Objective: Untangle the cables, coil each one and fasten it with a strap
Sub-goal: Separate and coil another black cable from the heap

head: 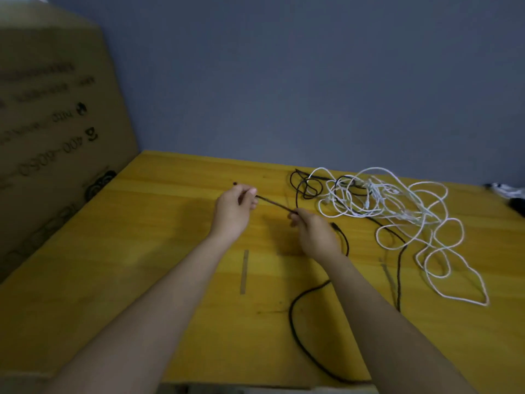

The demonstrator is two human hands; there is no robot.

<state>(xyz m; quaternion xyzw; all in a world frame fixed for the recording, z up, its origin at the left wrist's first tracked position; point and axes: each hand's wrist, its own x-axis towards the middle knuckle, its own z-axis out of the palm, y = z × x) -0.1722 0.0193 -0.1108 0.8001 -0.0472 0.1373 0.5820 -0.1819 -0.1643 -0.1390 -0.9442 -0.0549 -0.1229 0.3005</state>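
A black cable (297, 331) runs over the yellow table (170, 265). My left hand (233, 211) pinches it near its end, whose tip pokes out to the left. My right hand (315, 234) grips the same cable a short way along, so a straight stretch (274, 203) spans between the hands above the table. From my right hand the cable loops down toward the front edge. A tangle of white cable (397, 206) lies at the right, with another black cable (305, 186) mixed into its left side. Two flat pale straps (244, 271) (389, 277) lie on the table.
A big cardboard box (51, 123) stands along the table's left side. A grey wall (284, 81) closes the back. Dark and white items (511, 194) sit at the far right edge.
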